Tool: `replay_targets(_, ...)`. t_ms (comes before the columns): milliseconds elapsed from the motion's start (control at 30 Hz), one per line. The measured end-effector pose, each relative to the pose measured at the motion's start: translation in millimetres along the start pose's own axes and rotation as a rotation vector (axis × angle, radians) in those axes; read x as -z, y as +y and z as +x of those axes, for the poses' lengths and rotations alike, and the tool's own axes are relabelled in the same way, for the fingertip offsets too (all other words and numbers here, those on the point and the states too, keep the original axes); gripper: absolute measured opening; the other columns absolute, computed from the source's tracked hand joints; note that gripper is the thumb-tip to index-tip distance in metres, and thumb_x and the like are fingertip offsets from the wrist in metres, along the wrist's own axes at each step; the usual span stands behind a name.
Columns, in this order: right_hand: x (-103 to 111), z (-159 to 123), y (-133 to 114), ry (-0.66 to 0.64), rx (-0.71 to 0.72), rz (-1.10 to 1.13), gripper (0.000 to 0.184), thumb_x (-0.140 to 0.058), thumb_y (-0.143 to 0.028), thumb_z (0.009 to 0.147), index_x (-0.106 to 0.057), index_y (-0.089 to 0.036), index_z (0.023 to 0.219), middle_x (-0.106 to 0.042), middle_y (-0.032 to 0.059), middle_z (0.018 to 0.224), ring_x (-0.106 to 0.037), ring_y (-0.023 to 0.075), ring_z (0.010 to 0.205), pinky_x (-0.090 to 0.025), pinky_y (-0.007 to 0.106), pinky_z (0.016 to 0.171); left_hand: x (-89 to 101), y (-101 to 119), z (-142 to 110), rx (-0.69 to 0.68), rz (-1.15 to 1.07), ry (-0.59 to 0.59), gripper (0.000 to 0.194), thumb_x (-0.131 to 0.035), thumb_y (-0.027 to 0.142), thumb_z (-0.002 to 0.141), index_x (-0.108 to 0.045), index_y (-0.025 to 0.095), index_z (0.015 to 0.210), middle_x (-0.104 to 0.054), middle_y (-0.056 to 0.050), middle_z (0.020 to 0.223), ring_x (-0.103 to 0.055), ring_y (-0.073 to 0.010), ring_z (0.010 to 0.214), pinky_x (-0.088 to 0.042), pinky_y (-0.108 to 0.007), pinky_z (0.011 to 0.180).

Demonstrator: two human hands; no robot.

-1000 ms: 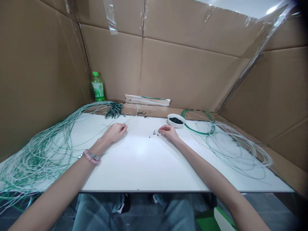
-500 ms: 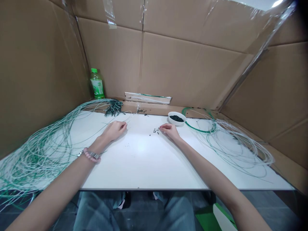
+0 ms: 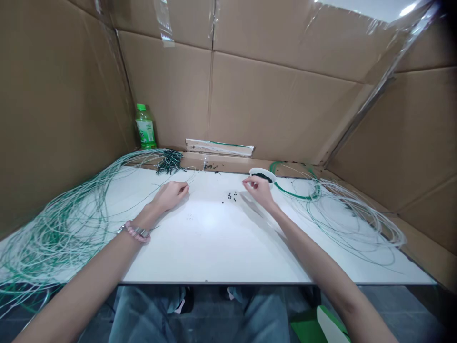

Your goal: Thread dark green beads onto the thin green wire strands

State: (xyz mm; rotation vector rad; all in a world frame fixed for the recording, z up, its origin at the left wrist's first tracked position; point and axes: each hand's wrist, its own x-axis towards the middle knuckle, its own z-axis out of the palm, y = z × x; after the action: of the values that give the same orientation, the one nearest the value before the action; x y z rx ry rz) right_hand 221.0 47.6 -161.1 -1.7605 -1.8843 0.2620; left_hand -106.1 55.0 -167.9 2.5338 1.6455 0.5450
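My left hand (image 3: 172, 195) rests on the left of the white table with its fingers pinched together. A thin pale wire (image 3: 193, 179) passes at its fingertips and seems held there; the grip itself is partly hidden. My right hand (image 3: 260, 191) is raised just in front of a white bowl (image 3: 273, 173) of small black pieces (image 3: 263, 176), covering part of it. Its thumb and forefinger are closed together, and whatever is between them is too small to make out. Several loose black pieces (image 3: 232, 196) lie on the table between my hands.
A big tangle of green and white wires (image 3: 67, 224) spreads at the left, its dark bundled ends (image 3: 170, 161) at the back. More coiled wire (image 3: 371, 214) lies at the right. A green bottle (image 3: 145, 127) stands in the back left corner. Cardboard walls (image 3: 264, 95) enclose the table.
My right hand has lifted away from the loose black pieces and moved slightly right, in front of the bowl. My left hand has stayed nearly still.
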Motion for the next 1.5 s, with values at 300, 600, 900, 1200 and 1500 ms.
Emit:
replay_targets(300, 50.4, 74.5, 28.7, -0.225, -0.234, -0.351, 0.029, -0.057, -0.032, 0.088, -0.057, -0.016, 0.112, -0.059, 0.0082, 0.113, -0.06, 0.0183, 0.097, -0.052, 0.035, 0.081, 1.5, 2.2, 0.9, -0.025, 0.015, -0.003, 0.037, -0.027, 0.036, 0.089, -0.053, 0.019, 0.069, -0.064, -0.007, 0.073, -0.055, -0.0196, 0.067, -0.029, -0.028, 0.059)
replay_targets(600, 30.5, 85.1, 43.1, -0.327, -0.234, -0.49, 0.029, -0.055, -0.033, 0.089, -0.057, -0.016, 0.113, -0.057, 0.0086, 0.116, -0.059, 0.0189, 0.1, -0.051, 0.036, 0.084, 2.0, 3.9, 0.3, -0.045, 0.024, -0.018, 0.039, -0.026, 0.035, 0.09, -0.056, 0.019, 0.07, -0.066, -0.008, 0.076, -0.058, -0.0206, 0.071, -0.03, -0.028, 0.06)
replay_targets(900, 31.1, 86.2, 49.0, -0.293, -0.236, -0.451, 0.031, -0.056, -0.032, 0.088, -0.056, -0.015, 0.114, -0.057, 0.0098, 0.115, -0.059, 0.0189, 0.1, -0.051, 0.036, 0.084, 5.8, 7.2, -0.9, -0.038, 0.029, -0.025, 0.041, -0.026, 0.036, 0.09, -0.058, 0.018, 0.072, -0.068, -0.01, 0.079, -0.06, -0.0211, 0.072, -0.033, -0.028, 0.061)
replay_targets(1200, 39.8, 81.4, 46.8, -0.168, -0.283, -0.231, 0.03, -0.057, -0.033, 0.088, -0.056, -0.015, 0.113, -0.058, 0.0082, 0.113, -0.06, 0.0186, 0.098, -0.052, 0.036, 0.082, 5.4, 6.3, -0.3, -0.053, 0.032, -0.021, 0.039, -0.027, 0.034, 0.09, -0.058, 0.018, 0.072, -0.067, -0.01, 0.078, -0.06, -0.0217, 0.072, -0.032, -0.029, 0.062)
replay_targets(1500, -13.0, 31.1, 26.4, -0.107, -0.06, 0.278, 0.03, -0.054, -0.033, 0.089, -0.056, -0.015, 0.113, -0.059, 0.0074, 0.112, -0.06, 0.0176, 0.095, -0.053, 0.037, 0.08, 2.9, 5.1, 0.7, -0.054, 0.029, -0.016, 0.039, -0.027, 0.034, 0.089, -0.059, 0.018, 0.072, -0.067, -0.01, 0.077, -0.059, -0.0203, 0.071, -0.032, -0.028, 0.061)
